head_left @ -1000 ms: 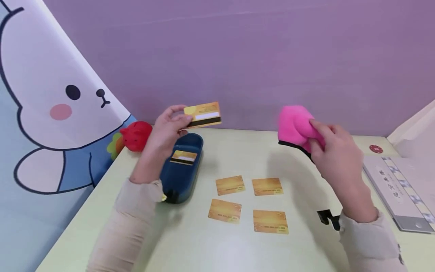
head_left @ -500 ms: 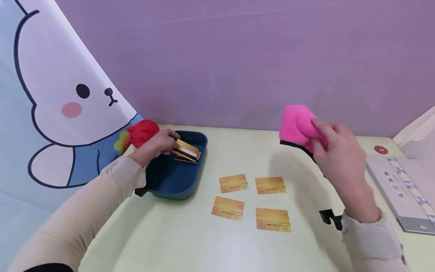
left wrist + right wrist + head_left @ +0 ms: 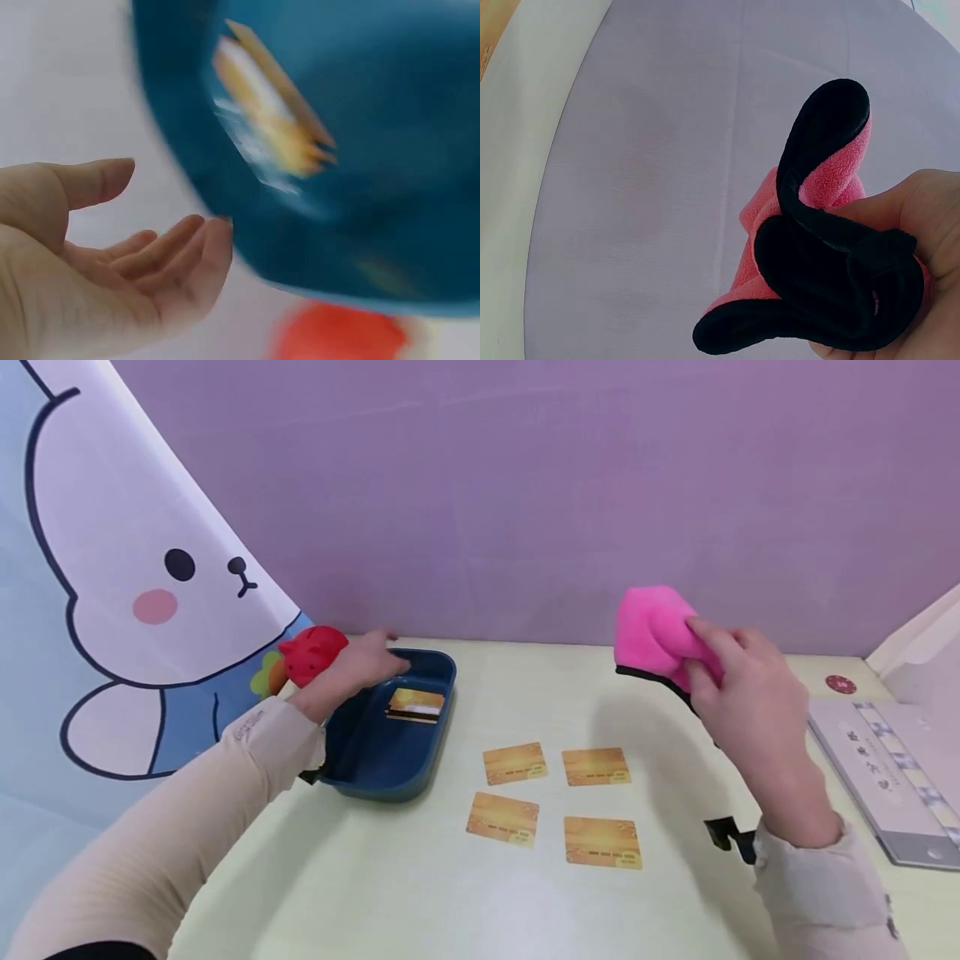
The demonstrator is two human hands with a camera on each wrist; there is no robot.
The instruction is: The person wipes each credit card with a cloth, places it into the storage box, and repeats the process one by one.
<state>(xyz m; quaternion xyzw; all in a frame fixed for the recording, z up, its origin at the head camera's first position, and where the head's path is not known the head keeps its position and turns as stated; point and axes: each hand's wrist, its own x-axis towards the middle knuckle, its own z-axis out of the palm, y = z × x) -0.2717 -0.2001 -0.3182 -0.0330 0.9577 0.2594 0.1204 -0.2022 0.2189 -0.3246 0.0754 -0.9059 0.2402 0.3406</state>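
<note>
My left hand (image 3: 360, 662) is over the far left rim of the blue tray (image 3: 382, 787). Its fingers are spread and nothing is between them; in the left wrist view the thumb stands apart from the relaxed fingers. Inside the tray lie gold bank cards (image 3: 415, 702) with a dark stripe, stacked so that I cannot tell how many. At the right, above the table, my right hand (image 3: 750, 702) pinches a folded pink fleece cloth (image 3: 651, 631) with black edging. The right wrist view shows its black edges (image 3: 810, 247) curled in folds.
Several gold bank cards (image 3: 602, 842) lie face up on the table (image 3: 420, 893). A red piggy bank (image 3: 307, 653) stands left of the tray, partly behind my left arm. A grey box (image 3: 892, 777) and a red chip (image 3: 841, 684) are at the right.
My left hand has lowered a bank card into the tray, let it go onto the card there, and lifted off slightly. The right hand has hardly moved.
</note>
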